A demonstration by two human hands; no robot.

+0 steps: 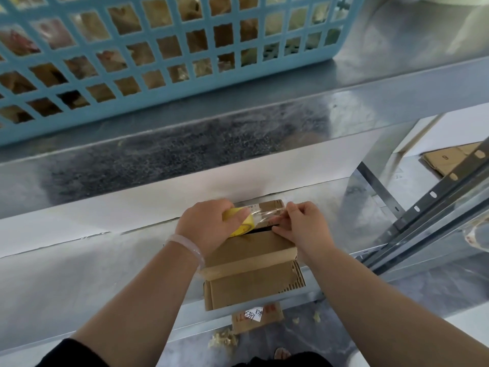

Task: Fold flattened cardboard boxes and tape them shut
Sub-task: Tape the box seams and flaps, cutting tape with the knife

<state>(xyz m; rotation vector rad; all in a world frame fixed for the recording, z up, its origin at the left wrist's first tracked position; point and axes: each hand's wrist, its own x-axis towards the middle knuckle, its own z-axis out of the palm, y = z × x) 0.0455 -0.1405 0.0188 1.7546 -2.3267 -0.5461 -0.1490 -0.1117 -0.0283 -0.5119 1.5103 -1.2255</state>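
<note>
Pale translucent bracelet [185,246] on left wrist; black sleeve [70,354].

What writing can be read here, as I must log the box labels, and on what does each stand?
"5391", handwritten, on a white slip on the cardboard scrap on the floor; the slip beside it looks like "839", uncertain.
Red print on that scrap: blurred.
"6" or "9", cannot tell which, on the flat cardboard far right.
Label on the box top: too small.
Yellow tape roll in the left hand: nothing legible.

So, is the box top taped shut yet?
Not yet: a dark gap shows between the box flaps, tape not pressed over it.
</note>
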